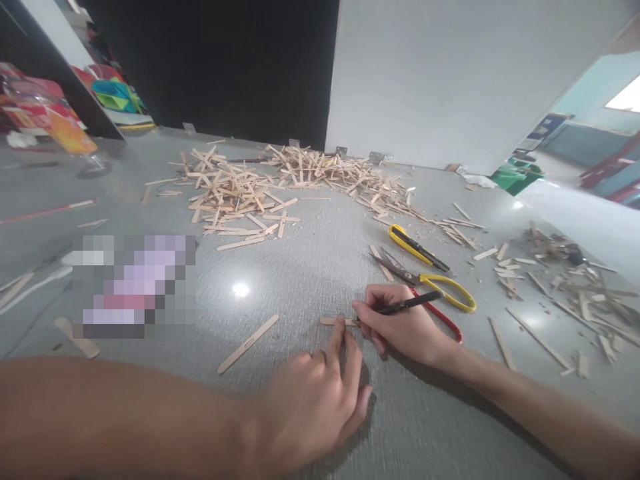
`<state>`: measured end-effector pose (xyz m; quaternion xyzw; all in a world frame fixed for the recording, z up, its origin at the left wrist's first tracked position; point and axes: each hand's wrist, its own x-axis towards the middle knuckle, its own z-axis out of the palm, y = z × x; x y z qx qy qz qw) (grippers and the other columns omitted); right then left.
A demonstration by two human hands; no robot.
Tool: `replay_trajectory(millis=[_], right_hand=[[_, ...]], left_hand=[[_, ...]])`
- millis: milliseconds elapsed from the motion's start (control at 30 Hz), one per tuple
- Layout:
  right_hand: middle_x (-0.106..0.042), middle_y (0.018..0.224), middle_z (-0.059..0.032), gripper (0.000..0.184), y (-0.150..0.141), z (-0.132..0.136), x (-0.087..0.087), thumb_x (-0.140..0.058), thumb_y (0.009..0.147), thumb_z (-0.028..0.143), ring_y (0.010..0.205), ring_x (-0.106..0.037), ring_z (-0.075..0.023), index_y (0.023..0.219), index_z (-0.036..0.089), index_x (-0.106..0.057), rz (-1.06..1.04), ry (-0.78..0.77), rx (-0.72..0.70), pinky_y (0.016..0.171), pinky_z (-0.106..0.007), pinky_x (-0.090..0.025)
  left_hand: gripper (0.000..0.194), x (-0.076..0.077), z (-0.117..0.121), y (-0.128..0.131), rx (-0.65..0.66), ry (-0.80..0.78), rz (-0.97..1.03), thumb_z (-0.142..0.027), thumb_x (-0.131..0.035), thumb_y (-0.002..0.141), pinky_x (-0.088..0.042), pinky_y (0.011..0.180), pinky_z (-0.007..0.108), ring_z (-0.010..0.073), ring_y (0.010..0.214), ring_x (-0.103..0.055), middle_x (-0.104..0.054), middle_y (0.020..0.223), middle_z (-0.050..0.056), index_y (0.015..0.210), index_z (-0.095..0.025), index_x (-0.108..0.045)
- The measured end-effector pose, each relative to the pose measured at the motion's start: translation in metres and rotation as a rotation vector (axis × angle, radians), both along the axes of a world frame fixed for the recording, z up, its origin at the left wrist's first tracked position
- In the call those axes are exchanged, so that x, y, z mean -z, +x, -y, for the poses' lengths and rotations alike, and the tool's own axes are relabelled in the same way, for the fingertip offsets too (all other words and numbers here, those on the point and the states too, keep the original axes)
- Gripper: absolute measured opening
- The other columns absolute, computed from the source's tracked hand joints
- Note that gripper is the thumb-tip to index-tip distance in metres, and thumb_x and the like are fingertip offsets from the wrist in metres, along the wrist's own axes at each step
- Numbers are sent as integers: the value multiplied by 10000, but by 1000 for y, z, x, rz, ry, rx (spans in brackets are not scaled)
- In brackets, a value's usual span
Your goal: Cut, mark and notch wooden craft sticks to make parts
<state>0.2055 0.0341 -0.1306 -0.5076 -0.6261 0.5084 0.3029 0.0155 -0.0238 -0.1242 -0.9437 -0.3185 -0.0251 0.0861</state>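
The grey tabletop (pixel 295 273) fills most of my view, its near edge out of sight, with a black panel (pixel 225 67) and a pale panel (pixel 425 73) rising behind it, both cut off at the top. Against them lies a heap of wooden sticks (pixel 300 170), too tangled for me to count. My forearms run out of view at either side. My left hand (pixel 320 393) is palm down with fingers loosely spread; its palm is hidden. My right hand (pixel 395 327) is closed in a writing pinch. On my left, coarse pixels cover a lilac object (pixel 155 273) that I can't identify, and beyond it a bottle (pixel 65 127) is smeared by blur. Beside my right hand lie scissors (pixel 420 277), part of their red handle hidden behind it, then a yellow cutter (pixel 417 247). The black pen (pixel 413 302) is in my right-hand pinch, its tip hard to make out. A marked stick (pixel 249 343) lies left of my fingers, while another stick (pixel 327 321) sits flat under my left fingertip, partly covered.
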Motion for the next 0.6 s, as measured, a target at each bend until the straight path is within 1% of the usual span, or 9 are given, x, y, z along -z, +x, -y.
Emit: replay_trajectory(millis=[167, 300, 467, 600], right_hand=[[-545, 441, 55, 397, -1, -1, 0, -637, 946, 355, 312, -481, -79, 600, 218, -498, 17, 3, 25, 328, -186, -308], [-520, 408, 60, 412, -2, 0, 0, -640, 946, 383, 310, -470, -84, 598, 224, -489, 27, 8, 26, 332, -188, -302], [-515, 425, 60, 402, -2, 1, 2, -643, 939, 387, 317, -433, -78, 605, 226, -488, 33, 7, 36, 324, -190, -289], [-510, 438, 59, 388, -2, 2, 1, -642, 934, 365, 327, -415, -72, 607, 225, -486, 50, 10, 41, 321, -187, -278]], left_hand=[[531, -1, 0, 1, -10, 2, -10, -322, -498, 988, -605, 459, 344, 300, 660, -780, -631, 1305, 374, 1327, 64, -630], [546, -1, 1, 0, -1, 21, -9, -341, -501, 985, -603, 455, 344, 294, 635, -772, -636, 1296, 374, 1327, 64, -632], [530, 1, 1, 0, -12, 20, -9, -340, -506, 979, -604, 456, 347, 283, 618, -764, -638, 1297, 370, 1307, 51, -649], [530, -1, 1, 0, -17, 4, -2, -331, -503, 979, -611, 468, 344, 283, 622, -768, -635, 1299, 372, 1318, 53, -642]])
